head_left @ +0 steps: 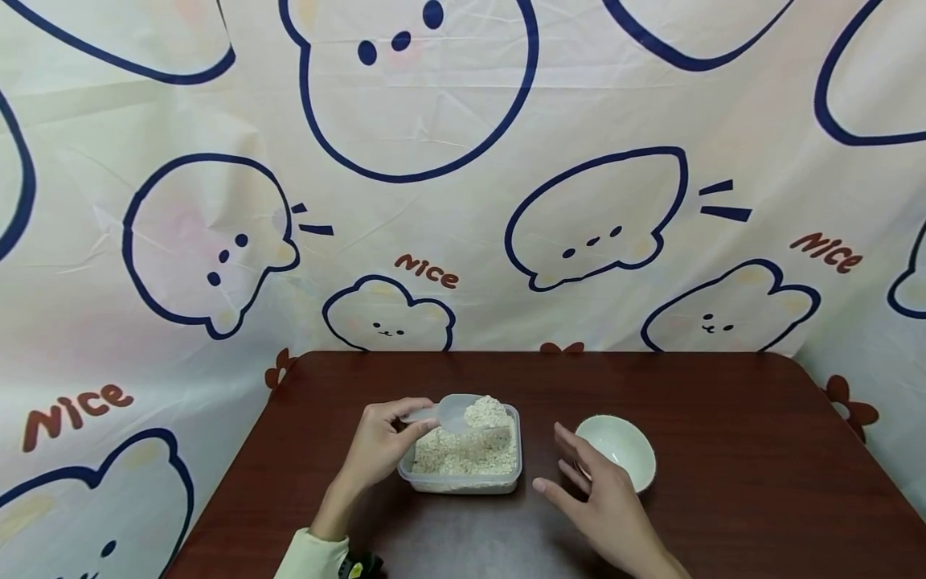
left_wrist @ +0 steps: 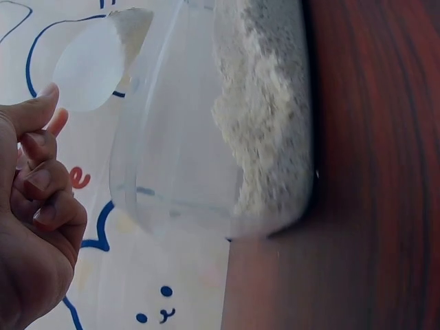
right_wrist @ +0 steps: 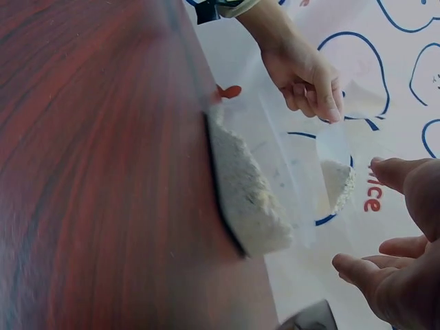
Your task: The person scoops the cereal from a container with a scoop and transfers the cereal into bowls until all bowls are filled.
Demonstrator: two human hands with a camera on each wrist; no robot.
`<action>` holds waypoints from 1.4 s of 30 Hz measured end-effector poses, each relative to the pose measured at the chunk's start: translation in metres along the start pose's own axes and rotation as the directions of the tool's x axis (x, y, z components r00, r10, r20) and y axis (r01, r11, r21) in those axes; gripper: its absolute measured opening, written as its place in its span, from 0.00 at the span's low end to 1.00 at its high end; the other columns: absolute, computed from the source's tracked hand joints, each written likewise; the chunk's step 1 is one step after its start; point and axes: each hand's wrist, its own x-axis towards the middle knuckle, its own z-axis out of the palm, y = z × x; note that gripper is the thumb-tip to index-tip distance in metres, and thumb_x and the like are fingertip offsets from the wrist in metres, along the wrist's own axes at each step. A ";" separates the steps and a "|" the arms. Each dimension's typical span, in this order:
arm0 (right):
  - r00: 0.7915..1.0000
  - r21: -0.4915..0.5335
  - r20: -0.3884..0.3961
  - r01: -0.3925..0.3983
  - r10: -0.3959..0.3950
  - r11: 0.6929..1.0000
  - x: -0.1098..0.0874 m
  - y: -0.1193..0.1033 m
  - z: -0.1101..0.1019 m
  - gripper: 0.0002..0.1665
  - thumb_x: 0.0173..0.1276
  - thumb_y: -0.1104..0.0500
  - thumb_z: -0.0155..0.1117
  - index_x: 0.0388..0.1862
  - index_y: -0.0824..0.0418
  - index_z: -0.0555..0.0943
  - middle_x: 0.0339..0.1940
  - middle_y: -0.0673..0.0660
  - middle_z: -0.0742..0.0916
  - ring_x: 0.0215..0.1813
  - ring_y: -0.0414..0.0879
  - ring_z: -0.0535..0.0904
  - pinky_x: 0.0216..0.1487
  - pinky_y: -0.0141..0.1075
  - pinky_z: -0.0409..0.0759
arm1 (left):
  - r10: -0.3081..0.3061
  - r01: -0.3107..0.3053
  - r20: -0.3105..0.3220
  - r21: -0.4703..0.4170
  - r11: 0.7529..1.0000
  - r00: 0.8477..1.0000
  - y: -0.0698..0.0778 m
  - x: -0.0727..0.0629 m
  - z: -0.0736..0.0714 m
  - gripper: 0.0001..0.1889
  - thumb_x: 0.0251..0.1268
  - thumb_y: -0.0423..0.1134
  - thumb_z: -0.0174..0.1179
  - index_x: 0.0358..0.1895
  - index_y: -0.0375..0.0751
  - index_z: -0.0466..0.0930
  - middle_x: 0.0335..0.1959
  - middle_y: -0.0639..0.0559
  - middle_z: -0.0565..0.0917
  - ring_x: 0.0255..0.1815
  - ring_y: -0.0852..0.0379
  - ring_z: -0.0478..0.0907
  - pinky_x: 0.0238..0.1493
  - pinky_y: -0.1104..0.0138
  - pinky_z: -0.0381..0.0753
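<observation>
The person's left hand (head_left: 385, 441) has its fingers clamped on the handle of a translucent scoop (head_left: 450, 414), which is raised above a clear container (head_left: 463, 485) and heaped with pale flakes (head_left: 488, 413). The container (itself holding more flakes) stands on the dark tabletop (head_left: 752, 466). The right hand (head_left: 606, 505), fingers spread apart, is near a white bowl (head_left: 628, 449) right of the container.
</observation>
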 end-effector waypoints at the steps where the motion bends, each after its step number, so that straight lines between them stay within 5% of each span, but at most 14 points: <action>1: 1.000 -0.014 -0.006 0.000 0.000 1.000 -0.001 0.000 -0.003 0.47 0.67 0.51 0.81 0.81 0.56 0.71 0.80 0.62 0.77 0.71 0.61 0.83 0.63 0.39 0.85 | -0.004 0.004 0.008 -0.008 1.000 1.000 0.002 0.001 0.002 0.08 0.67 0.32 0.74 0.47 0.43 0.92 0.30 0.52 0.89 0.21 0.70 0.70 0.23 0.70 0.75; 16: 0.987 -0.272 -0.164 -0.048 0.003 0.961 -0.019 0.006 -0.057 0.47 0.70 0.47 0.79 0.83 0.54 0.70 0.80 0.61 0.77 0.63 0.59 0.88 0.52 0.37 0.90 | 0.079 -0.068 0.101 -0.106 0.992 0.992 0.019 0.021 0.039 0.05 0.71 0.36 0.72 0.47 0.45 0.91 0.32 0.51 0.90 0.21 0.69 0.67 0.24 0.72 0.72; 21: 0.977 -0.315 -0.215 -0.074 0.005 0.946 -0.021 0.015 -0.072 0.49 0.69 0.46 0.80 0.83 0.55 0.69 0.79 0.63 0.78 0.64 0.61 0.87 0.50 0.26 0.87 | 0.046 -0.030 0.134 -0.112 0.993 0.990 0.028 0.025 0.051 0.06 0.71 0.37 0.73 0.47 0.46 0.92 0.32 0.52 0.89 0.21 0.69 0.68 0.24 0.72 0.70; 27: 0.969 -0.326 -0.246 -0.112 0.030 0.939 -0.023 0.030 -0.085 0.50 0.68 0.46 0.80 0.83 0.56 0.68 0.79 0.65 0.78 0.65 0.50 0.86 0.49 0.14 0.79 | 0.020 0.000 0.171 -0.118 0.993 0.985 0.033 0.029 0.065 0.08 0.71 0.39 0.73 0.50 0.45 0.92 0.24 0.58 0.80 0.20 0.71 0.64 0.24 0.74 0.68; 36: 0.974 -0.317 -0.168 -0.200 0.152 0.927 -0.021 0.045 -0.096 0.55 0.70 0.40 0.77 0.85 0.62 0.64 0.82 0.70 0.71 0.70 0.68 0.82 0.56 0.42 0.88 | 0.003 0.037 0.231 -0.170 0.985 0.973 0.038 0.036 0.083 0.06 0.74 0.42 0.71 0.48 0.47 0.92 0.20 0.60 0.71 0.20 0.69 0.62 0.23 0.73 0.65; 42: 0.972 -0.309 -0.108 -0.231 0.207 0.923 -0.016 0.055 -0.099 0.58 0.69 0.37 0.77 0.86 0.62 0.62 0.83 0.75 0.68 0.68 0.69 0.83 0.54 0.42 0.89 | 0.008 0.035 0.250 -0.167 0.985 0.968 0.041 0.039 0.094 0.06 0.73 0.39 0.72 0.48 0.45 0.92 0.22 0.60 0.75 0.21 0.70 0.63 0.25 0.74 0.65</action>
